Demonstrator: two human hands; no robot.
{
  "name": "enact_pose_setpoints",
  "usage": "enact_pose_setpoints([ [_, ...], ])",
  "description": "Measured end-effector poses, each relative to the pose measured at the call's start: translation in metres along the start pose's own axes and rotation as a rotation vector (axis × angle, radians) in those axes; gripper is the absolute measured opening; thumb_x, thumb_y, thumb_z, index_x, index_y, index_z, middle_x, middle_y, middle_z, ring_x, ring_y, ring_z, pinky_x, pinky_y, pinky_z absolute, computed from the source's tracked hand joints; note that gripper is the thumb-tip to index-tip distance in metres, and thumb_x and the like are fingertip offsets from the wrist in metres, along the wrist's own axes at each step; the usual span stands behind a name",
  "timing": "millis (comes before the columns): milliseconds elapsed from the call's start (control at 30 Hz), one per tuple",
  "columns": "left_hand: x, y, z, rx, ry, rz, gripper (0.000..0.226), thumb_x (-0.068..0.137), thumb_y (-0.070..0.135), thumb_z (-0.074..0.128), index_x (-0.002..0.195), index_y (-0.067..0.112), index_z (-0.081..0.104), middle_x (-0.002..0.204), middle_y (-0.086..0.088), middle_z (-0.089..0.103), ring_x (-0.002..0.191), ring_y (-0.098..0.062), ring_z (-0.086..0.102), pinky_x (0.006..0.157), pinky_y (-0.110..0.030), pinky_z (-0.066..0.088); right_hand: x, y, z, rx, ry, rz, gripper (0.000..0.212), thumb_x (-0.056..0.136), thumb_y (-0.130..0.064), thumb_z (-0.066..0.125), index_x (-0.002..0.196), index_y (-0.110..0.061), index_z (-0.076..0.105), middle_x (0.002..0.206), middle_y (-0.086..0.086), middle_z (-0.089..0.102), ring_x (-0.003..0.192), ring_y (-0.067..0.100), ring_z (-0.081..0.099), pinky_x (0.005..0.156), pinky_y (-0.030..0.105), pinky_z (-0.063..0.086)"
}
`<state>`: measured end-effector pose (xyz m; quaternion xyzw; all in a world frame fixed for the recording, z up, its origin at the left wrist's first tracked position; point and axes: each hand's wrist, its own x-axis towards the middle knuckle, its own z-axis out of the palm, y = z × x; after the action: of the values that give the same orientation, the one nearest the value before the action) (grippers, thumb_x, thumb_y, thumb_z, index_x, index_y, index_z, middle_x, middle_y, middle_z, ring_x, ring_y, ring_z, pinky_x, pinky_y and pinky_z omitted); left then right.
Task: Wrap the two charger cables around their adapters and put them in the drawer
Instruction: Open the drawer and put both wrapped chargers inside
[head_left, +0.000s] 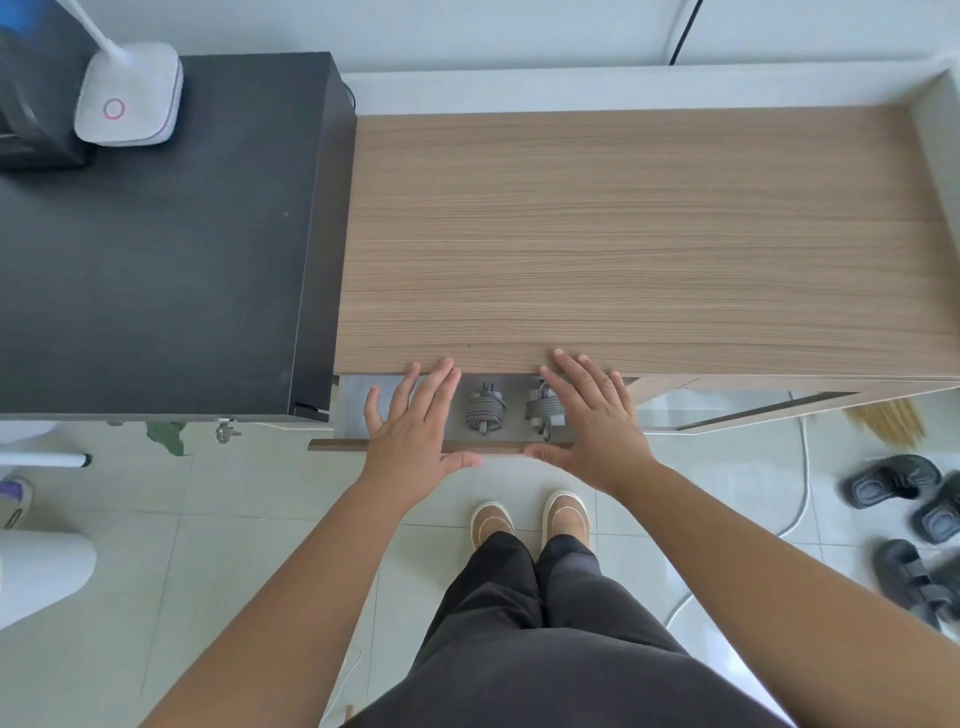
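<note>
Two grey adapters with their cables wound around them lie side by side in the partly pulled-out drawer (353, 410) under the wooden desk top: the left adapter (484, 409) and the right adapter (541, 408), which my right hand partly covers. My left hand (415, 423) hovers flat over the drawer's left part, fingers spread, thumb over the wooden drawer front (498, 447). My right hand (592, 415) is flat with fingers spread over the drawer's right part, thumb at the drawer front. Neither hand holds anything.
The wooden desk top (639, 239) fills the middle. A black cabinet (156, 260) stands to its left with a white lamp base (130, 96) on it. On the tiled floor are black sandals (904, 509), a white cord (802, 488) and my own shoes (530, 517).
</note>
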<state>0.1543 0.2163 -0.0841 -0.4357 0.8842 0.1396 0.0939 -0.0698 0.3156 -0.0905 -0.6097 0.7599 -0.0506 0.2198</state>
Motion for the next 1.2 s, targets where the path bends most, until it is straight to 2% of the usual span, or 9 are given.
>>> enact_pose_setpoints([
  [100,0.006,0.004,-0.003,0.005,0.066,-0.010,0.095,0.076,0.070,0.059,0.152,0.030,0.020,0.160,0.012,0.019,0.148,-0.022,0.018,0.113,-0.052,0.006,0.004,0.001,0.000,0.038,0.068,0.005,0.085,0.078,-0.065,0.059,0.149,-0.035,0.023,0.159,-0.013,0.012,0.147,0.019,0.009,0.120,0.042,0.003],
  [267,0.014,0.006,-0.003,0.038,0.245,-0.013,0.071,0.074,0.037,0.079,0.138,0.027,0.049,0.139,0.008,0.054,0.130,-0.026,0.049,0.109,-0.052,0.022,0.008,0.010,-0.001,0.063,0.149,-0.033,0.066,0.081,-0.052,0.064,0.141,-0.038,0.039,0.152,-0.013,0.031,0.132,0.020,0.028,0.113,0.046,0.022],
  [433,0.021,0.005,0.001,0.020,0.397,0.007,0.050,0.074,0.022,0.080,0.121,0.025,0.064,0.122,0.008,0.065,0.102,-0.020,0.062,0.103,-0.044,0.025,0.015,0.015,0.002,0.027,0.151,-0.050,0.069,0.086,-0.025,0.064,0.147,-0.027,0.032,0.157,-0.010,0.024,0.146,0.018,0.019,0.120,0.039,0.009],
  [567,0.032,0.003,0.001,0.035,0.465,0.044,0.035,0.073,0.021,0.078,0.107,0.024,0.068,0.106,0.009,0.067,0.086,-0.021,0.060,0.095,-0.039,0.027,0.018,0.014,0.006,0.030,0.194,-0.035,0.066,0.087,-0.008,0.061,0.146,-0.023,0.036,0.156,-0.007,0.028,0.146,0.021,0.022,0.119,0.040,0.008],
  [733,0.040,-0.001,0.002,0.037,0.541,0.080,0.018,0.077,0.016,0.072,0.093,0.025,0.068,0.089,0.008,0.064,0.075,-0.021,0.057,0.088,-0.035,0.030,0.024,0.013,0.005,0.047,0.329,-0.055,0.057,0.077,0.004,0.068,0.130,-0.015,0.057,0.141,0.002,0.053,0.131,0.030,0.048,0.110,0.051,0.031],
  [800,0.044,-0.001,0.001,0.044,0.562,0.095,0.013,0.077,0.014,0.071,0.085,0.023,0.066,0.081,0.007,0.060,0.069,-0.022,0.055,0.086,-0.034,0.030,0.028,0.013,0.003,0.069,0.339,-0.049,0.052,0.077,0.005,0.066,0.125,-0.014,0.061,0.137,0.003,0.057,0.127,0.030,0.051,0.109,0.052,0.034],
  [1033,0.055,0.000,0.001,0.055,0.619,0.147,0.016,0.073,0.006,0.066,0.078,0.020,0.061,0.074,0.005,0.055,0.064,-0.022,0.050,0.079,-0.032,0.031,0.030,0.012,0.005,0.127,0.327,-0.034,0.055,0.077,0.005,0.060,0.127,-0.016,0.059,0.140,0.001,0.053,0.130,0.026,0.046,0.114,0.043,0.023],
  [1133,0.056,-0.003,-0.001,0.040,0.560,0.162,0.017,0.071,0.007,0.068,0.078,0.019,0.058,0.076,0.002,0.053,0.067,-0.024,0.051,0.074,-0.033,0.033,0.028,0.009,0.004,0.150,0.314,-0.013,0.055,0.076,0.004,0.060,0.128,-0.015,0.059,0.141,0.002,0.052,0.131,0.027,0.045,0.115,0.045,0.023],
  [1200,0.058,-0.007,-0.002,-0.044,0.483,0.187,0.016,0.072,0.018,0.072,0.080,0.017,0.058,0.081,0.000,0.053,0.073,-0.025,0.051,0.070,-0.034,0.038,0.028,0.005,-0.001,0.185,0.279,0.007,0.053,0.079,0.000,0.058,0.129,-0.016,0.058,0.143,0.000,0.050,0.135,0.025,0.041,0.116,0.042,0.018],
])
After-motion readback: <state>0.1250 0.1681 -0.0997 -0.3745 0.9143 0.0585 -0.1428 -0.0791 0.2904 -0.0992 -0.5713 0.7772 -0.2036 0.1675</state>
